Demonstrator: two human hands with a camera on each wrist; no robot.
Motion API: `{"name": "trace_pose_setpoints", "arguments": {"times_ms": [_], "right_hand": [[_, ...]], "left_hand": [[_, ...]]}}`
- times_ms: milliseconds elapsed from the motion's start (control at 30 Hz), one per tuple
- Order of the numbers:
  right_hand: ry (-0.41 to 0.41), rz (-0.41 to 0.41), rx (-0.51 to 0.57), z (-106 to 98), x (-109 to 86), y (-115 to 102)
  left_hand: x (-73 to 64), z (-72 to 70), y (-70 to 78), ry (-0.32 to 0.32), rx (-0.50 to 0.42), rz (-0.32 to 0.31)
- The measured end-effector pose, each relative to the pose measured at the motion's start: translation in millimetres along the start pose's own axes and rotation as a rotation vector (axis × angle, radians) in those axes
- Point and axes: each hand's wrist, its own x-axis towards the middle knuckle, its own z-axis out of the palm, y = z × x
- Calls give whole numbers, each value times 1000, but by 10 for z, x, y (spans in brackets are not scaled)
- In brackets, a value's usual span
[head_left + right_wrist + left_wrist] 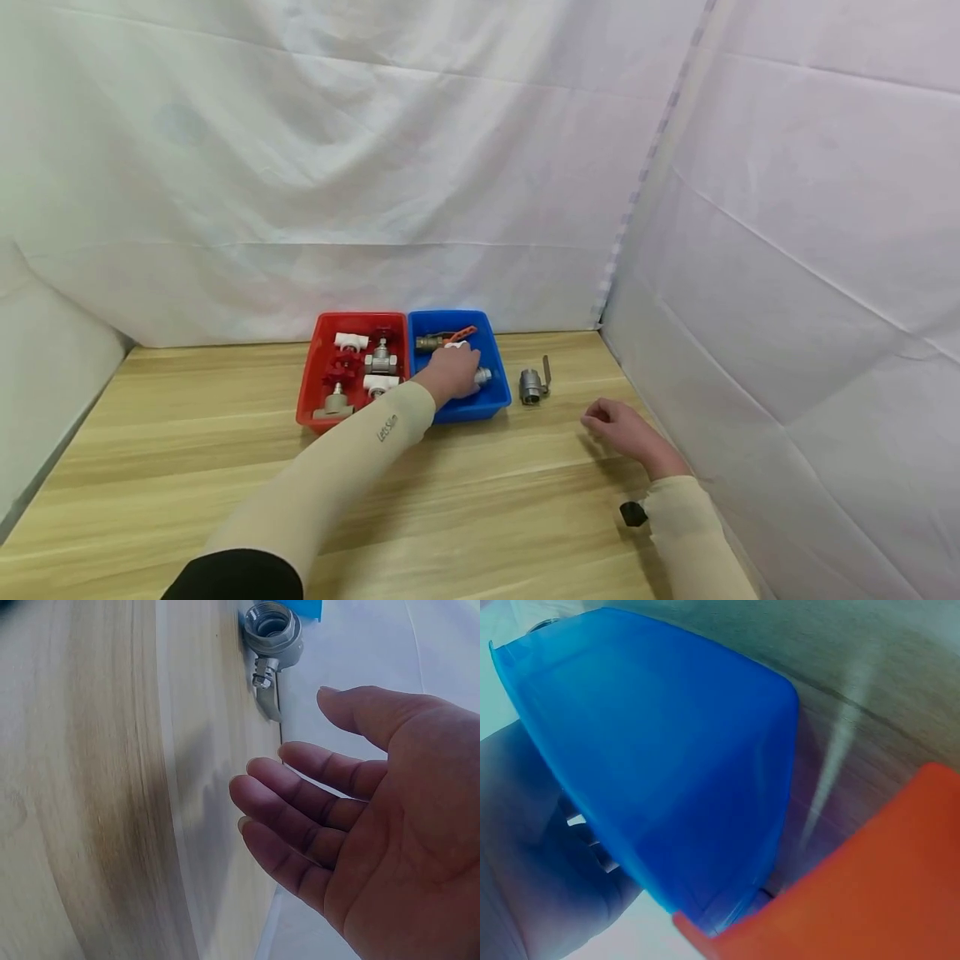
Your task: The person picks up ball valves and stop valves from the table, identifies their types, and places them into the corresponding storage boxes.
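My left hand (452, 372) reaches down into the blue bin (501, 398), fingers bent over the things inside. In the left wrist view the bin's wall (660, 750) stands beside that hand (547, 855) and hides its fingertips; I cannot tell whether it grips anything. A silver threaded fitting (483, 377) shows beside its fingers. Beyond it lie a brass valve (429, 343) and an orange handle (461, 334). My right hand (622, 427) hovers over the table at the right, holding nothing, its fingers (300, 817) loosely bent. A silver ball valve (531, 387) with a lever stands between the blue bin and this hand.
Left of the blue bin, a red bin (307, 404) touches it and holds several valves, some with red handwheels, plus white tee-shaped parts. Both bins sit on the wooden table (480, 517) near a white cloth backdrop (390, 167). Another cloth wall (825, 292) rises along the right.
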Motion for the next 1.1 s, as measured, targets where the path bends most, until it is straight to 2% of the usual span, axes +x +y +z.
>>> {"name": "trace_pose_setpoints", "arguments": {"times_ms": [267,367,467,633,800,933,1100], "right_hand": [[-4,-6,3,-7,-7,-40],[-3,-10,6,2,-7,-35],[-5,-16,8,19,-5,-27],[-8,-25,-3,25,4,-51],[-11,-31,-15,21,31,-87],[-20,-37,-3,25,52,-90],[-32,-41,14,45,98,-82]], "left_hand": [[-5,-46,-14,-5,-37,-11],[-48,-107,-44,-1,-84,-13],[-147,-213,-106,33,-137,-8],[-403,-423,-333,131,-192,7],[-747,-597,-628,202,-256,-39],[-1048,-652,-859,235,-301,-81],[-1423,-629,-1200,303,-332,-103]]}}
